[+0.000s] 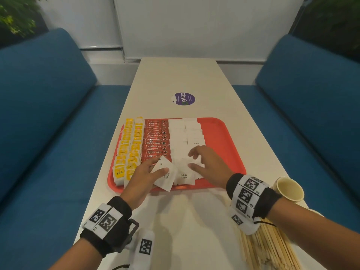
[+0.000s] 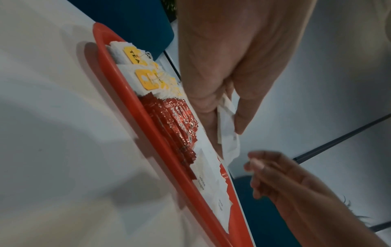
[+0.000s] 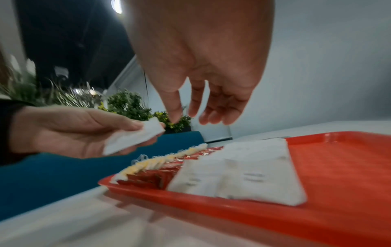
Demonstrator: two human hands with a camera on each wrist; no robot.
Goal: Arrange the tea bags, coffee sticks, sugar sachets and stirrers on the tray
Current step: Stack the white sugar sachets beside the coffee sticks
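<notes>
A red tray (image 1: 224, 137) lies on the white table. It holds two columns of yellow-tagged tea bags (image 1: 129, 151), a column of red coffee sticks (image 1: 155, 143) and rows of white sugar sachets (image 1: 185, 133). My left hand (image 1: 158, 167) pinches a small stack of sugar sachets (image 1: 166, 177) over the tray's near edge; in the left wrist view thumb and fingers clamp the held sachets (image 2: 231, 148). My right hand (image 1: 194, 159) hovers over the laid sachets with fingers spread and nothing in it (image 3: 193, 117). Wooden stirrers (image 1: 268, 248) lie on the table at the near right, partly under my right wrist.
A paper cup (image 1: 290, 189) stands right of the tray, behind my right wrist. A purple round sticker (image 1: 184, 98) is on the table beyond the tray. Blue benches (image 1: 48, 123) flank the table. The tray's right part is bare.
</notes>
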